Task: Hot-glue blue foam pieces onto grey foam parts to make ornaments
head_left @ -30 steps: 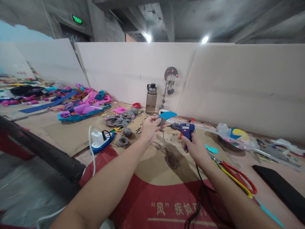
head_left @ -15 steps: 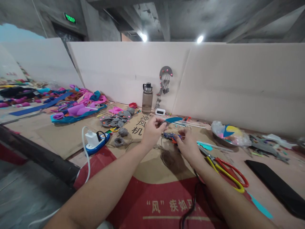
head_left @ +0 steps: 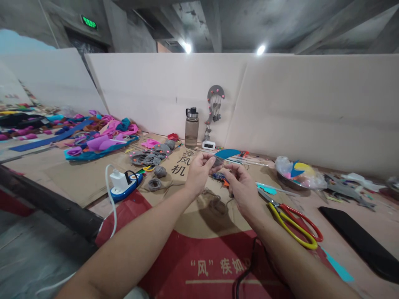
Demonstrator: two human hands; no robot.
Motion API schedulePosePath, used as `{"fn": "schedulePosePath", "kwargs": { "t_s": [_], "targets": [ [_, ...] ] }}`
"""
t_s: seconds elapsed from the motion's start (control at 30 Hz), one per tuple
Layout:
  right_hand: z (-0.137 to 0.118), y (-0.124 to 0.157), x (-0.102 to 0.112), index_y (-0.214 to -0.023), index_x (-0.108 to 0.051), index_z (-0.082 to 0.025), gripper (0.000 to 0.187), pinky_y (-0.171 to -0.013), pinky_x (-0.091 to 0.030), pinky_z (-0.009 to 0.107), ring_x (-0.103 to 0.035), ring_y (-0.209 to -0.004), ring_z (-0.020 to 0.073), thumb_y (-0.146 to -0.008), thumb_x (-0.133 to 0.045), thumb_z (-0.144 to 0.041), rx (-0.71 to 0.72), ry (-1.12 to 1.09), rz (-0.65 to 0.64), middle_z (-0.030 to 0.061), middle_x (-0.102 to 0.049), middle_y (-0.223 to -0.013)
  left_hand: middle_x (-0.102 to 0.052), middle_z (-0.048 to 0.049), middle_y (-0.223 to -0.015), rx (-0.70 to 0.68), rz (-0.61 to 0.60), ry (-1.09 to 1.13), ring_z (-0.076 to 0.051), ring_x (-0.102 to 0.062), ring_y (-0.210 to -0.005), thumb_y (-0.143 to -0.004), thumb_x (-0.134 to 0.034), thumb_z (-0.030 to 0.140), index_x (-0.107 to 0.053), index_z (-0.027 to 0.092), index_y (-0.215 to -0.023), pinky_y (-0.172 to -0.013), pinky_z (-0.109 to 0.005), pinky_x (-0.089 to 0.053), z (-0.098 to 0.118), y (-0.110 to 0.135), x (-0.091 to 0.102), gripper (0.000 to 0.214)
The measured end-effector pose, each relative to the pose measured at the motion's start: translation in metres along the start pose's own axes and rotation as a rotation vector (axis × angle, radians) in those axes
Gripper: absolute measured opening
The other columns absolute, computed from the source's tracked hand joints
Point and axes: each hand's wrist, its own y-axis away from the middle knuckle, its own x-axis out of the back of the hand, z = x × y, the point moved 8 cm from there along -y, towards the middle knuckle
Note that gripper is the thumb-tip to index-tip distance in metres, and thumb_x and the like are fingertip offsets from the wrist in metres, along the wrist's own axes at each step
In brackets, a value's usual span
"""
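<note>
My left hand (head_left: 198,171) pinches a blue felt piece (head_left: 227,154) shaped like a leaf or crescent, with a small grey part at its lower end, held above the cardboard. Close on the right, my right hand (head_left: 242,185) has its thumb and forefinger pressed together beside that grey part. What it holds, if anything, is too small to make out. Under and between the hands lies a blue and orange object (head_left: 220,178), partly hidden. Loose grey yarn (head_left: 215,202) rests on the cardboard (head_left: 193,216) below.
Scissors (head_left: 294,224) with red and yellow handles lie right, beside a black phone (head_left: 358,241). A bowl (head_left: 289,180) holds felt scraps. Left are a power strip (head_left: 126,189), grey yarn balls (head_left: 160,171) and piled felt (head_left: 102,141). A bottle (head_left: 191,131) stands behind.
My right hand has come away from the blue and orange object and risen to the grey end of the felt piece, its fingers closing. The blue felt now shows more of its face.
</note>
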Motion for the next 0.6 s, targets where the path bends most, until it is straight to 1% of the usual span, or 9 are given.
{"fn": "schedulePosePath", "kwargs": {
  "t_s": [0.03,0.1,0.17,0.23,0.27,0.33,0.43,0.6],
  "targets": [
    [-0.001,0.0,0.002,-0.102,-0.061,-0.021,0.03,-0.052,-0.034,0.024,-0.039,-0.054,0.0111,-0.087,-0.056,-0.046,0.015,0.023,0.016,-0.0063,-0.041,-0.062,-0.066,-0.002,-0.083,0.01,-0.001,0.024,-0.013,-0.066,-0.076,-0.075,-0.074,0.031,-0.056,0.015,-0.084,-0.08,-0.034,-0.057,-0.001,0.0,0.0,0.026],
    [-0.005,0.001,0.005,-0.104,-0.065,-0.021,0.03,-0.058,-0.038,0.026,-0.044,-0.061,0.013,-0.088,-0.056,-0.045,0.042,0.055,0.027,-0.0034,-0.049,-0.067,-0.066,-0.0014,-0.082,0.031,-0.002,0.064,-0.012,-0.065,-0.076,-0.073,-0.076,0.032,-0.056,0.015,-0.083,-0.081,-0.034,-0.057,-0.002,0.0,-0.001,0.028],
    [-0.015,0.004,0.005,-0.107,-0.067,-0.021,0.03,-0.066,-0.041,0.028,-0.05,-0.07,0.0149,-0.09,-0.055,-0.043,0.131,0.143,0.029,0.0012,-0.059,-0.081,-0.065,-0.0008,-0.081,0.056,-0.006,0.096,-0.012,-0.064,-0.075,-0.072,-0.077,0.032,-0.056,0.015,-0.082,-0.08,-0.033,-0.057,-0.004,0.0,-0.001,0.03],
    [-0.024,0.008,0.003,-0.111,-0.068,-0.023,0.029,-0.072,-0.043,0.031,-0.053,-0.077,0.0163,-0.092,-0.053,-0.039,0.236,0.244,0.017,0.0042,-0.061,-0.093,-0.064,-0.0001,-0.079,0.086,-0.012,0.123,-0.011,-0.063,-0.072,-0.072,-0.078,0.033,-0.055,0.015,-0.082,-0.077,-0.032,-0.057,-0.005,0.0,-0.002,0.03],
    [-0.027,0.01,0.001,-0.112,-0.069,-0.023,0.029,-0.074,-0.043,0.032,-0.054,-0.078,0.0168,-0.093,-0.052,-0.037,0.279,0.293,0.005,0.0049,-0.061,-0.095,-0.064,0.0,-0.079,0.1,-0.016,0.133,-0.011,-0.063,-0.071,-0.072,-0.078,0.033,-0.055,0.015,-0.082,-0.075,-0.031,-0.057,-0.006,0.001,-0.002,0.03],
    [-0.03,0.013,-0.003,-0.115,-0.069,-0.023,0.03,-0.074,-0.043,0.032,-0.054,-0.077,0.0174,-0.095,-0.05,-0.035,0.33,0.367,-0.025,0.005,-0.058,-0.091,-0.064,-0.0005,-0.079,0.119,-0.022,0.142,-0.011,-0.063,-0.071,-0.072,-0.077,0.033,-0.056,0.015,-0.083,-0.072,-0.029,-0.056,-0.006,0.001,-0.003,0.03],
    [-0.029,0.014,-0.004,-0.117,-0.068,-0.024,0.031,-0.072,-0.043,0.033,-0.053,-0.073,0.0173,-0.096,-0.049,-0.036,0.36,0.432,-0.031,0.0036,-0.054,-0.084,-0.064,-0.001,-0.079,0.119,-0.018,0.138,-0.011,-0.064,-0.071,-0.072,-0.077,0.032,-0.056,0.015,-0.082,-0.071,-0.027,-0.056,-0.005,0.001,-0.003,0.029],
    [-0.025,0.013,-0.002,-0.115,-0.07,-0.026,0.03,-0.069,-0.043,0.032,-0.053,-0.071,0.0161,-0.094,-0.053,-0.039,0.367,0.397,-0.013,0.0022,-0.054,-0.083,-0.062,0.0012,-0.076,0.119,0.021,0.131,-0.009,-0.062,-0.067,-0.072,-0.075,0.03,-0.053,0.015,-0.08,-0.071,-0.027,-0.056,-0.004,0.0,0.0,0.028]
  ]
}}
